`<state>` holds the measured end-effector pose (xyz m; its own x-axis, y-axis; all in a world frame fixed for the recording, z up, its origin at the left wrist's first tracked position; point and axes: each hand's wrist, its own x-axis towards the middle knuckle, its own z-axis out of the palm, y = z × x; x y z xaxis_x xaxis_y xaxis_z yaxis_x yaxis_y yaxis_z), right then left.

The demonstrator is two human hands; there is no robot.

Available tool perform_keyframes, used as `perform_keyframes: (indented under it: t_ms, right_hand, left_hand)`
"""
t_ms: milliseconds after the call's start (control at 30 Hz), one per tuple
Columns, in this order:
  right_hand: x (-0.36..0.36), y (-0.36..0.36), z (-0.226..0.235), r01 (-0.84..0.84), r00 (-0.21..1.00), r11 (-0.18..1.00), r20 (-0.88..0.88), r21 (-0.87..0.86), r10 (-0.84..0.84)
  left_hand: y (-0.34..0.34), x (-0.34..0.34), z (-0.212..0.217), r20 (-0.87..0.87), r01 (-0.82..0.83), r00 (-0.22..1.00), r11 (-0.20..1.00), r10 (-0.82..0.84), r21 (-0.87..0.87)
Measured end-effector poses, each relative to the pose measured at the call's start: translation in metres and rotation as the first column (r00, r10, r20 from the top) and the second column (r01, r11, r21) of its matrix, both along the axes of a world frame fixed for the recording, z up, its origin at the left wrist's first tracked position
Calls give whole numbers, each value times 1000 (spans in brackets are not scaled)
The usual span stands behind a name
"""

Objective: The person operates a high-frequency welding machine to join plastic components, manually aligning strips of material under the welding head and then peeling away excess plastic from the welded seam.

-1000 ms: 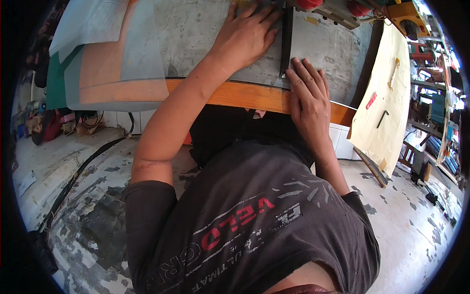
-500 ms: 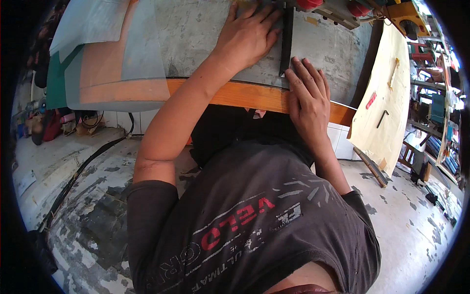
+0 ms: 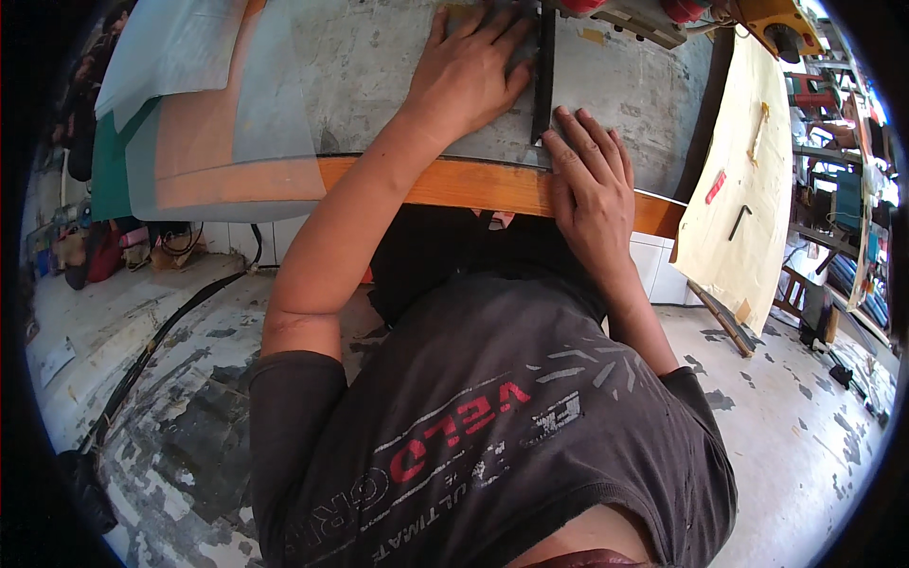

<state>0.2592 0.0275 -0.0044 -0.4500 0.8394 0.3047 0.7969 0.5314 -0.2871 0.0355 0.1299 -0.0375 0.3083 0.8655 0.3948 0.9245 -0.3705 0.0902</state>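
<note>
My left hand (image 3: 473, 71) lies palm down on the grey worktable top (image 3: 369, 76), fingers spread. Its fingertips reach the upper edge of the picture, over a small yellowish patch that they partly cover. Just right of it, a narrow black bar (image 3: 543, 76) runs away from me across the surface. Beside the bar's near end rests my right hand (image 3: 594, 170), its fingers stretched out flat on the tabletop and its heel over the wooden front edge (image 3: 483, 183). Neither hand appears to grip anything; what lies under the palms is hidden.
Translucent sheets (image 3: 275, 114) overhang the table's left side, near a green sheet (image 3: 111, 175). Machine parts with red knobs (image 3: 684, 9) and a yellow box (image 3: 778, 26) stand at the far right. A cream board (image 3: 729, 180) bears a hex key (image 3: 739, 223). A black cable (image 3: 156, 341) crosses the floor.
The view has shifted slightly, so the bar and the table's far part appear a little farther left. Both hands keep nearly the same pose on the table.
</note>
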Motion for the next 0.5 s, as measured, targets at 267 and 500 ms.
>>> perform_keyframes:
  t_ms: [267, 500]
  right_hand:
    - [-1, 1, 2, -2, 1000, 1000, 1, 1, 2]
    - [-6, 1, 3, 34, 999, 999, 33, 13, -35]
  left_hand:
    - [1, -1, 1, 35, 18, 999, 1000, -19, 20]
    - [-2, 3, 8, 2, -1, 1000, 1000, 1, 13]
